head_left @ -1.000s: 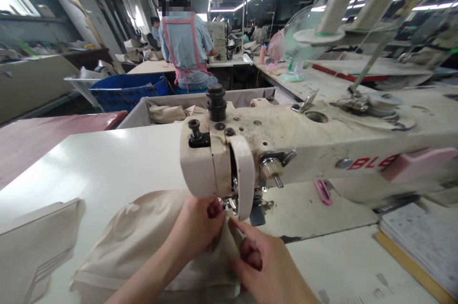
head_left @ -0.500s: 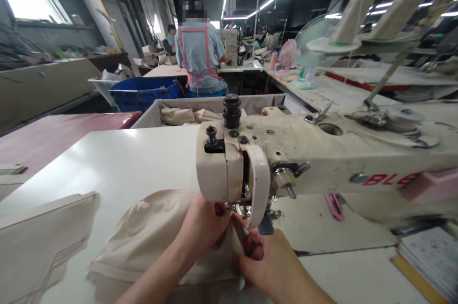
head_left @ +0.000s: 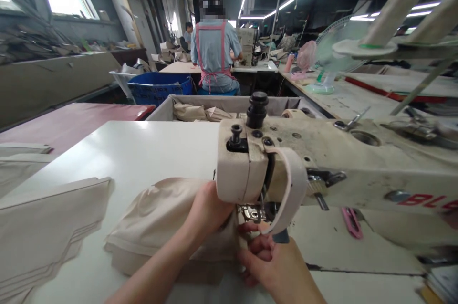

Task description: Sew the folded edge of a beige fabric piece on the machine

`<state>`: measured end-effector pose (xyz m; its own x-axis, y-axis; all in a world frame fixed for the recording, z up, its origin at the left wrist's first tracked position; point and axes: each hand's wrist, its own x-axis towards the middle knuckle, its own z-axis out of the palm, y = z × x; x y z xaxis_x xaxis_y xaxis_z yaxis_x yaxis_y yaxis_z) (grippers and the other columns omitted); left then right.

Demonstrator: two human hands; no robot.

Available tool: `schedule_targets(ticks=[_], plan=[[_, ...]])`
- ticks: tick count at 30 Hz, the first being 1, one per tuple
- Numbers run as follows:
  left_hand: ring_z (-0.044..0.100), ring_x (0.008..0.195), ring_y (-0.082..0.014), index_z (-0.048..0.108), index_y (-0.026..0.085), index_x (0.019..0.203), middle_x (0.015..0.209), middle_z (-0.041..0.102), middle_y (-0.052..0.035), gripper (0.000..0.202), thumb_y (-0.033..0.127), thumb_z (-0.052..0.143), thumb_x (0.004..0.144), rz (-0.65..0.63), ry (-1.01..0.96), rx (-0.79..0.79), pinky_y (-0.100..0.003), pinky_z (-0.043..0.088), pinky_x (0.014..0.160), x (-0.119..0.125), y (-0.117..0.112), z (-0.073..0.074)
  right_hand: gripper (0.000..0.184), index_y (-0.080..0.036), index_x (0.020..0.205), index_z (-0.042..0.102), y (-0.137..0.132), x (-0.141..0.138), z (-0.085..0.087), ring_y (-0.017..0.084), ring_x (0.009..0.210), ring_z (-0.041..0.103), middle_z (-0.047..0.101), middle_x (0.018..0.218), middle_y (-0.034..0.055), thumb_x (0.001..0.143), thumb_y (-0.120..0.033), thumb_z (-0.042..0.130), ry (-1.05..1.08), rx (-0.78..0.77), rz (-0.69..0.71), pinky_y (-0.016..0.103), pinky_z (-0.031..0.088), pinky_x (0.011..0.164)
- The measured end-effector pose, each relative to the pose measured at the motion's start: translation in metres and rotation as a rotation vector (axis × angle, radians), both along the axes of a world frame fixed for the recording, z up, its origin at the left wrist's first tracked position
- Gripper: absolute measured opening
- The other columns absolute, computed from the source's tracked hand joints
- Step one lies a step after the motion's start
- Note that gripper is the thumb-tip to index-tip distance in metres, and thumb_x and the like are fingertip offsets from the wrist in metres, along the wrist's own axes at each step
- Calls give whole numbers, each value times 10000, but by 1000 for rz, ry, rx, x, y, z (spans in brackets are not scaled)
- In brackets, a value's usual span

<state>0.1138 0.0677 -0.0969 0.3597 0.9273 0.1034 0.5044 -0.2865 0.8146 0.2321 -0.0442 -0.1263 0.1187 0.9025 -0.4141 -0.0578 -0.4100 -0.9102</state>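
A beige fabric piece (head_left: 161,220) lies bunched on the white table, its right edge by the presser foot (head_left: 252,213) of a sewing machine (head_left: 234,175). My left hand (head_left: 213,206) is closed on the fabric just left of the needle area; its fingertips are partly hidden by the machine head. On the near side of the foot, my right hand (head_left: 266,256) pinches the fabric's right edge between thumb and fingers. The machine's pale curved guard covers a little of that hand's view.
Stacked beige cut panels (head_left: 53,227) lie at the left. A pink thread snipper (head_left: 352,222) rests on the machine bed. Behind the table stands a cloth-lined bin (head_left: 272,102) holding fabric. Further off, a person (head_left: 214,56) in a pink-strapped apron sits facing away.
The camera view has turned left, so the machine appears further right. Relative to the machine, both hands and the fabric sit slightly further left. Both hands keep hold of the fabric.
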Motion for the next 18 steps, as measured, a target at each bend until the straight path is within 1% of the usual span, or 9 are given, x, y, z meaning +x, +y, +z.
schedule_targets(ticks=[3,4,6,8,10,12,14,16,18], plan=[[539,612,-175,633,154,665,624,616,-31,141,194,545,768,5,57,109,-305,478,634,-15,-11,-1,411,-186,1024,521,-4,2,0,206,480,663,550,566,-75,676,-379,625,-50,-8,38,272,515,437],[560,686,-199,661,164,726,717,646,-49,126,243,583,786,-72,90,171,-338,481,696,-22,-18,-3,380,-190,1021,533,-7,4,1,189,450,627,517,554,-83,697,-371,616,-147,24,65,267,489,422],[573,832,-241,696,200,897,891,664,-72,167,329,665,796,-329,173,306,-374,470,781,-36,-37,-6,268,-204,981,580,-15,10,3,157,434,543,467,563,-78,743,-327,595,-437,159,101,266,445,425],[571,862,-240,666,217,1071,945,652,-79,229,300,615,864,-536,253,383,-350,474,758,-45,-53,-9,135,-223,908,616,-25,16,5,166,558,562,520,649,-33,790,-263,567,-698,367,112,280,477,524],[574,824,-222,652,206,1100,919,641,-83,237,208,491,926,-560,294,380,-310,474,696,-48,-60,-7,118,-230,889,619,-35,20,5,183,761,612,613,823,18,825,-189,528,-798,554,164,290,525,681],[583,795,-207,680,206,1007,878,632,-79,265,173,425,943,-515,304,331,-285,476,685,-45,-58,-3,256,-219,1024,615,-41,22,3,202,990,602,653,1027,49,811,-110,523,-852,680,280,309,522,873],[596,765,-184,692,206,924,845,628,-68,290,169,406,951,-499,302,274,-260,485,693,-42,-52,3,494,-184,1239,551,-45,22,-2,229,1142,552,627,1216,75,760,-62,536,-944,751,403,350,481,1004],[607,768,-184,686,199,934,861,632,-68,251,174,437,935,-551,320,274,-254,498,694,-41,-47,6,639,-155,1355,485,-46,20,-10,265,1227,505,574,1337,89,728,-44,537,-1039,777,468,404,438,1068],[607,795,-207,668,179,990,897,640,-79,213,172,470,911,-646,353,346,-276,511,693,-41,-46,5,638,-149,1350,511,-45,18,-18,286,1224,513,576,1345,93,720,-47,529,-1090,792,472,424,446,1065]])
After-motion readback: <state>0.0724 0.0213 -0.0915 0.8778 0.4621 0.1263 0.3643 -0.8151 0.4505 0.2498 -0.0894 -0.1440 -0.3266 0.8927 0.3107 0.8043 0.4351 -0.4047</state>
